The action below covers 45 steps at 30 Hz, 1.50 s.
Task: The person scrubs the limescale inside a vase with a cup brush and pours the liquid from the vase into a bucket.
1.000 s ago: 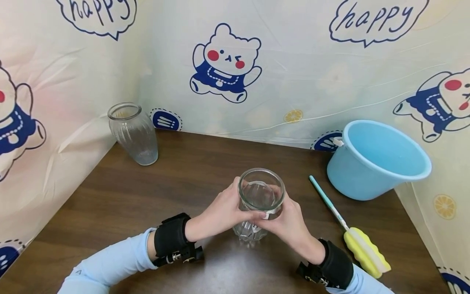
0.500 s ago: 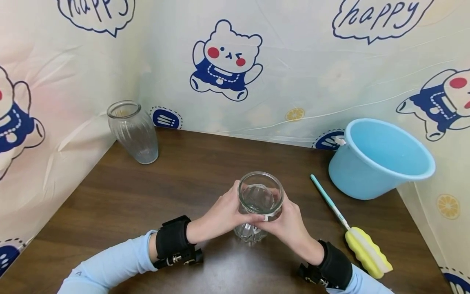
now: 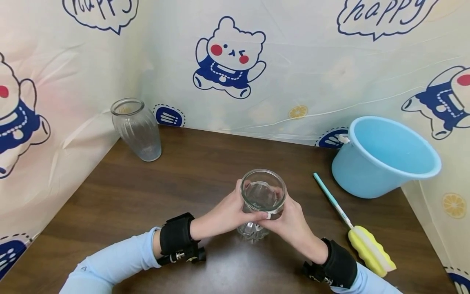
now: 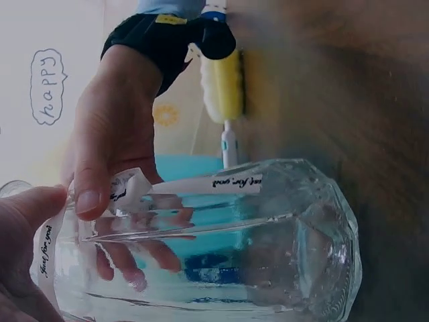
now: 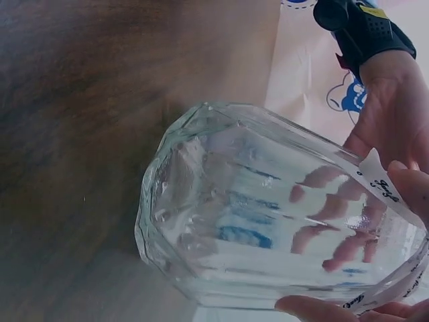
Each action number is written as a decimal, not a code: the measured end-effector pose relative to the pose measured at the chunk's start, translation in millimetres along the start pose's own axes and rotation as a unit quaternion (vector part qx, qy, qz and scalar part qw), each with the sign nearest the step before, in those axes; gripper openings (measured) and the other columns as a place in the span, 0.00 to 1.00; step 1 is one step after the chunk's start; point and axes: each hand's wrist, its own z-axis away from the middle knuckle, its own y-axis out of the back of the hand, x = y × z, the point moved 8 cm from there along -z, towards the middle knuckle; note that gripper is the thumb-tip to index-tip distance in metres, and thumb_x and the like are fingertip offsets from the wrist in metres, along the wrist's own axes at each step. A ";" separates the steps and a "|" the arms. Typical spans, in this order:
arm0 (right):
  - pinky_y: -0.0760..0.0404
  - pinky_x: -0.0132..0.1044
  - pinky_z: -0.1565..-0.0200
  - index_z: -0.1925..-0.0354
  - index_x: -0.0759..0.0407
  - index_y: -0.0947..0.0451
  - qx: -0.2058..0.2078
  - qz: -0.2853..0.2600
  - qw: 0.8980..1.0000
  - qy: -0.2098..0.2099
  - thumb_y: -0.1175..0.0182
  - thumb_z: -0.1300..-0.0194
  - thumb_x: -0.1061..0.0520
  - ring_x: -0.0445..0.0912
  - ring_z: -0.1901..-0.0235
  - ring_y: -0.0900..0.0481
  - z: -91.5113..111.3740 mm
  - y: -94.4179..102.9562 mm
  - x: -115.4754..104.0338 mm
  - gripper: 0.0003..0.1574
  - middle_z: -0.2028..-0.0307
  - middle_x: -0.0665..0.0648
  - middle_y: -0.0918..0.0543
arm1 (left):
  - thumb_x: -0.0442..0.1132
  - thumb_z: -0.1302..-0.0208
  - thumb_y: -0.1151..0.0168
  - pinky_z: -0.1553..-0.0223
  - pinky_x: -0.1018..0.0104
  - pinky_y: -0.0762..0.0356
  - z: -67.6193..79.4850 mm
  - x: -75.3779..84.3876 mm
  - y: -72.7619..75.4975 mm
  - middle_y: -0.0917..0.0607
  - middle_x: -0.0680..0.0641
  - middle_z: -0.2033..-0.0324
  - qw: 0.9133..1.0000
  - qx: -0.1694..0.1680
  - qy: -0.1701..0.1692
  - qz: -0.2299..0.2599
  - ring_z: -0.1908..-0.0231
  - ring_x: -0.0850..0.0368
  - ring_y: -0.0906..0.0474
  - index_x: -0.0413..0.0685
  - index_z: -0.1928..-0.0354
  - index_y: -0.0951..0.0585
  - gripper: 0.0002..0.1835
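A clear glass vase (image 3: 262, 200) with a round, wide mouth stands upright between the two hands at the middle of the head view. The left hand (image 3: 225, 214) grips its neck from the left, and the right hand (image 3: 292, 224) grips it from the right. Their thumbs meet on the near side, just below the rim. Around the neck runs a white ribbon (image 4: 224, 184) with dark lettering, one end trailing down the glass in the left wrist view. Through the glass the right wrist view shows fingers wrapped behind the faceted vase body (image 5: 201, 221).
A second ribbed glass vase (image 3: 141, 132) stands at the back left corner of the brown table (image 3: 191, 171). At the right are a light blue bucket (image 3: 358, 171) and a bottle brush (image 3: 371, 249) with a yellow and white sponge head. Printed sheeting (image 3: 293, 73) walls the back and sides.
The head view has shifted slightly, moving the background a little up and right. Both hands keep their grip on the vase, which stays in nearly the same place.
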 end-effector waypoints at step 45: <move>0.23 0.42 0.55 0.53 0.60 0.24 -0.154 0.205 0.949 0.181 0.30 0.53 0.58 0.46 0.54 0.24 -17.7 68.1 11.3 0.26 0.54 0.54 0.21 | 0.41 0.54 0.29 0.46 0.49 0.36 -7.9 -4.4 -2.4 0.27 0.43 0.48 0.997 -0.006 -0.020 0.073 0.49 0.50 0.29 0.50 0.41 0.40 0.39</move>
